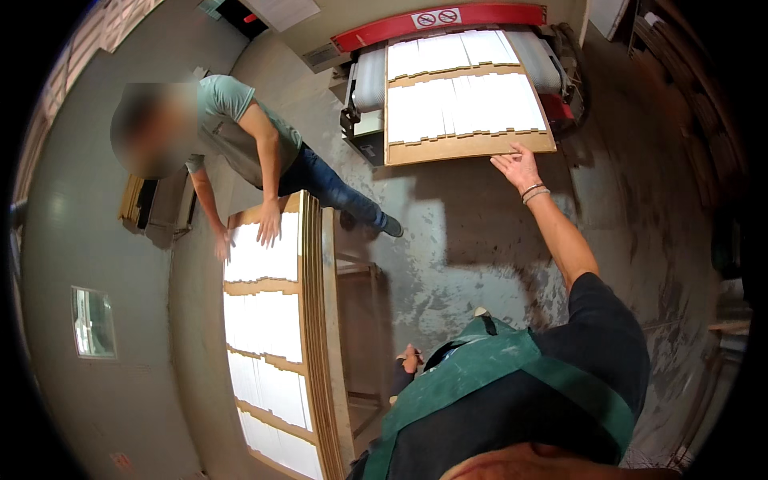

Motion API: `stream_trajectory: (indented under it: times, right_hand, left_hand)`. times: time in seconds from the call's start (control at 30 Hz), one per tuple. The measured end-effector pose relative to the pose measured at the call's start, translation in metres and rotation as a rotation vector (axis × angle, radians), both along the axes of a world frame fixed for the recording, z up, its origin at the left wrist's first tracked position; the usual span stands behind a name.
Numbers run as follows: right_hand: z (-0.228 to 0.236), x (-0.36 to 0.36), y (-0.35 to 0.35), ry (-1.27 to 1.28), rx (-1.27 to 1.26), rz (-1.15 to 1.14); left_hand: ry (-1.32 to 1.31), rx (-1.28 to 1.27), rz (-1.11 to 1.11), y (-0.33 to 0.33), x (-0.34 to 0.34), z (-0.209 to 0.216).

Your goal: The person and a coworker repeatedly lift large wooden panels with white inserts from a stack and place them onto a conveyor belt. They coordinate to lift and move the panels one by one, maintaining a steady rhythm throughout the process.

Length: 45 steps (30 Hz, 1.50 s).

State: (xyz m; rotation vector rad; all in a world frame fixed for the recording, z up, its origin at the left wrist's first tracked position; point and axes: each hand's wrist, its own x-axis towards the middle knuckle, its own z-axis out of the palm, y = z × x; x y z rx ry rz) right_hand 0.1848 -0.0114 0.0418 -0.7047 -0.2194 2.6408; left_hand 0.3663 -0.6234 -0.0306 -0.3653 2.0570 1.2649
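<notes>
We see a brown board (468, 146) lying on a conveyor (370, 84), its near end jutting out past the front of the machine. Two bands of white strips (488, 104) cover its face, their ends making stepped lines against the brown. Our right hand (518, 166) holds the near edge, toward its right corner, fingertips lapped over the rim; bands (534, 192) circle that wrist. Our left hand (411, 358) hangs low beside our green apron (472, 368), partly hidden; its fingers look bent, but we cannot tell how far they close.

Across the machine, behind the board, runs a red bar (500, 13). On it we find a white sign (437, 18) with two round, crossed-out symbols side by side. A pale sheet (284, 12) near the top edge is too cut off for us to read, and a small reddish mark (121, 462) on the grey wall (96, 208) is too blurred.

To our left, a co-worker (276, 132) in a grey-green shirt and jeans leans over a stack of boards (314, 320), one hand flat on its white-covered top, the other at the left edge.
</notes>
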Motion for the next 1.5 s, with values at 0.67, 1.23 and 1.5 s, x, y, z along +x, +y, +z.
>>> stream_trajectory:
  times: [0.67,1.23,1.5]
  right_hand:
    - [-0.01,0.02,0.087,0.071,0.166,0.427]
    - [-0.052,0.144,-0.196,-0.114,0.107,1.472]
    - [0.036,0.227,-0.312,-0.042,-0.076,1.695]
  left_hand:
    - [0.197,-0.108,0.189,0.124,0.105,0.083]
    - [0.872,-0.506,0.543,-0.05,0.103,0.238]
    - [0.954,-0.755,0.788,-0.201,0.073,0.228]
